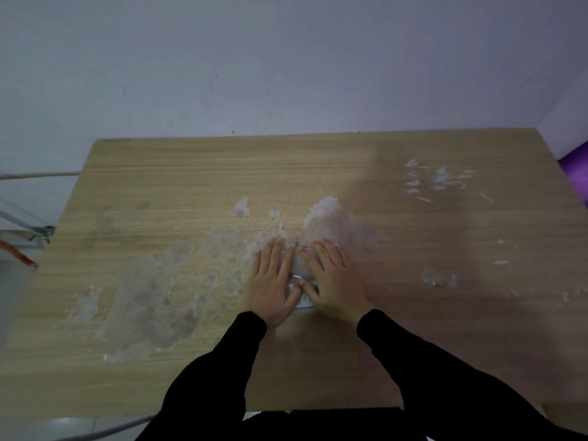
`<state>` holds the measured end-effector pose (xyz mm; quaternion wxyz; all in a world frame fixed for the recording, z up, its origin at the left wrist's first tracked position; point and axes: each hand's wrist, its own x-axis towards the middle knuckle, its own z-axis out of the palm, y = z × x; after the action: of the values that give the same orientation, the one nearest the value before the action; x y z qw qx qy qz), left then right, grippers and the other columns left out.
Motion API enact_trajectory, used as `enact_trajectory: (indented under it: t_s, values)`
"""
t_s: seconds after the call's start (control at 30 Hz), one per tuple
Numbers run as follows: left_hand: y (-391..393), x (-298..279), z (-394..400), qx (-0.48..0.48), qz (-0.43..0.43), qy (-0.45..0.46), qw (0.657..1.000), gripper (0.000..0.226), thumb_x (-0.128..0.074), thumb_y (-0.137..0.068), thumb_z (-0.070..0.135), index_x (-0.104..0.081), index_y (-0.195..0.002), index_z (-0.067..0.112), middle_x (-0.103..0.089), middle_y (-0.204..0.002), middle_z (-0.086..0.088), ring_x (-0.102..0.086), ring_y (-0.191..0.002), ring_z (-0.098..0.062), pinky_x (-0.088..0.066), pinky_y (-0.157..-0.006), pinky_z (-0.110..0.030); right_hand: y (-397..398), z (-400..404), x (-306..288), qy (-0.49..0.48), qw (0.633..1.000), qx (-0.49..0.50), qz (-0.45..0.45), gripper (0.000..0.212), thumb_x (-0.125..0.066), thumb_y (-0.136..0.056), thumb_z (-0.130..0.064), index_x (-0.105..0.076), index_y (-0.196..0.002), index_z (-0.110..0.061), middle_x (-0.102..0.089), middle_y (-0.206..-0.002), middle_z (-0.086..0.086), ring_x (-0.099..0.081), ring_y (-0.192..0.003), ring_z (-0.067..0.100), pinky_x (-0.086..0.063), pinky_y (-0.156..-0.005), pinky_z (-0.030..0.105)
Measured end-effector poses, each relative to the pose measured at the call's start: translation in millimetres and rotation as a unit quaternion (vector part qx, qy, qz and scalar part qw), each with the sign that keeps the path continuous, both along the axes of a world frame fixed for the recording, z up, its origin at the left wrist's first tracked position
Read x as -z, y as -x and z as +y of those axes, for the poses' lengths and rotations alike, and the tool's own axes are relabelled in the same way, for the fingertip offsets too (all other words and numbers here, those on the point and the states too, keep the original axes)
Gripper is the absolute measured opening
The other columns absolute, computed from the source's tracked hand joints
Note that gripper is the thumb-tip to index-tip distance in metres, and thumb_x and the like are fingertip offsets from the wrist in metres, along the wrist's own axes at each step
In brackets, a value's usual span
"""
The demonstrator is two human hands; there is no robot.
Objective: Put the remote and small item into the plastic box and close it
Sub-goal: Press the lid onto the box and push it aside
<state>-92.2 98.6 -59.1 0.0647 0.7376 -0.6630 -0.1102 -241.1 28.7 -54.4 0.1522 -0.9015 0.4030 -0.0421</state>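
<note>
Left hand (273, 281) and right hand (334, 278) lie flat, pressing the box (300, 268) onto the bench (191, 186); clear plastic, probably light and slippery, best gripped by its edges.

Two hands, left (274, 283) and right (334, 281), one plastic box (300, 272), one table (191, 173).

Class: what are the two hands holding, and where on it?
Both hands, left hand and right hand, press flat on the plastic box lid; no grip around it.
</note>
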Motion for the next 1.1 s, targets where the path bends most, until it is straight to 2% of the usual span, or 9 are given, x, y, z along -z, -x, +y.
enact_trajectory:
  t_s: [0.13,0.23,0.37,0.5,0.73,0.8,0.9,1.0,1.1]
  values:
    - [-4.5,0.1,-1.0,-0.002,0.053,0.006,0.999,0.072,-0.027,-0.086,0.056,-0.015,-0.147,0.021,-0.02,-0.158,-0.012,-0.011,-0.147,-0.026,-0.011,-0.12,-0.044,-2.3,-13.5,-1.9,0.01,1.0,-0.018,-0.002,0.058,-0.044,-0.085,-0.052,-0.042,-0.135,-0.023,-0.052,-0.13,0.009,-0.042,-0.123,0.031,-0.029,-0.104,0.046]
    - [-6.6,-0.9,-2.5,-0.004,0.091,0.021,0.996,0.072,-0.032,-0.084,0.055,-0.02,-0.146,0.022,-0.023,-0.157,-0.011,-0.014,-0.146,-0.026,-0.018,-0.119,-0.047,-1.2,-11.7,2.5,0.022,0.999,-0.017,0.023,0.062,-0.035,-0.088,-0.055,-0.034,-0.142,-0.025,-0.044,-0.143,0.01,-0.034,-0.134,0.03,-0.022,-0.111,0.049]
    - [-5.9,0.5,-3.5,-0.004,0.085,0.007,0.996,0.072,-0.028,-0.084,0.054,-0.014,-0.148,0.022,-0.015,-0.159,-0.01,-0.006,-0.148,-0.024,-0.011,-0.121,-0.045,-2.2,-10.8,6.3,0.011,0.999,-0.01,0.028,0.064,-0.031,-0.088,-0.058,-0.026,-0.145,-0.028,-0.036,-0.151,0.008,-0.023,-0.142,0.028,-0.018,-0.114,0.051]
    - [0.6,4.4,-4.5,-0.006,0.003,-0.018,1.0,0.068,-0.018,-0.089,0.05,-0.004,-0.148,0.018,-0.008,-0.159,-0.016,-0.005,-0.147,-0.03,-0.001,-0.119,-0.044,-4.2,-10.9,9.3,-0.008,0.999,0.006,0.035,0.063,-0.025,-0.09,-0.059,-0.015,-0.146,-0.032,-0.026,-0.156,0.006,-0.016,-0.145,0.025,-0.022,-0.113,0.051]
    - [-3.3,2.6,-4.0,0.0,0.037,0.023,0.999,0.063,-0.028,-0.09,0.044,-0.017,-0.147,0.019,-0.02,-0.158,-0.013,-0.01,-0.147,-0.027,-0.002,-0.119,-0.04,-3.4,-10.3,4.9,0.004,0.999,0.002,0.034,0.061,-0.032,-0.092,-0.055,-0.019,-0.146,-0.03,-0.03,-0.154,0.005,-0.019,-0.143,0.024,-0.025,-0.11,0.05]
    - [1.2,-1.2,-0.9,-0.005,0.011,0.031,0.999,0.06,-0.029,-0.092,0.04,-0.022,-0.146,0.015,-0.022,-0.156,-0.016,-0.01,-0.147,-0.029,-0.007,-0.119,-0.045,-2.4,-10.4,2.8,0.002,1.0,0.0,0.023,0.06,-0.034,-0.091,-0.055,-0.022,-0.145,-0.03,-0.032,-0.153,0.005,-0.021,-0.142,0.025,-0.025,-0.11,0.049]
    - [12.9,-9.0,10.6,-0.017,-0.026,0.047,0.998,0.049,-0.035,-0.09,0.035,-0.043,-0.132,0.011,-0.043,-0.146,-0.019,-0.032,-0.14,-0.034,-0.028,-0.113,-0.051,-1.7,-9.4,-0.3,0.0,1.0,-0.012,0.019,0.06,-0.035,-0.092,-0.055,-0.026,-0.145,-0.028,-0.033,-0.152,0.008,-0.023,-0.141,0.027,-0.024,-0.11,0.049]
    - [21.3,-10.7,29.0,0.008,-0.005,0.08,0.997,0.037,-0.042,-0.09,0.038,-0.048,-0.12,0.016,-0.055,-0.133,-0.014,-0.045,-0.13,-0.031,-0.04,-0.104,-0.046,0.9,-7.3,-7.3,-0.013,1.0,0.004,-0.008,0.059,-0.044,-0.093,-0.047,-0.033,-0.143,-0.018,-0.031,-0.153,0.013,-0.024,-0.142,0.029,-0.021,-0.111,0.052]
    - [22.4,-7.1,44.5,0.057,0.003,0.08,0.995,0.037,-0.047,-0.09,0.039,-0.05,-0.119,0.016,-0.058,-0.125,-0.011,-0.052,-0.121,-0.031,-0.043,-0.098,-0.041,11.9,2.4,-14.2,0.057,0.997,0.009,-0.049,0.046,-0.064,-0.084,-0.027,-0.055,-0.125,-0.008,-0.05,-0.139,0.019,-0.046,-0.129,0.036,-0.034,-0.102,0.06]
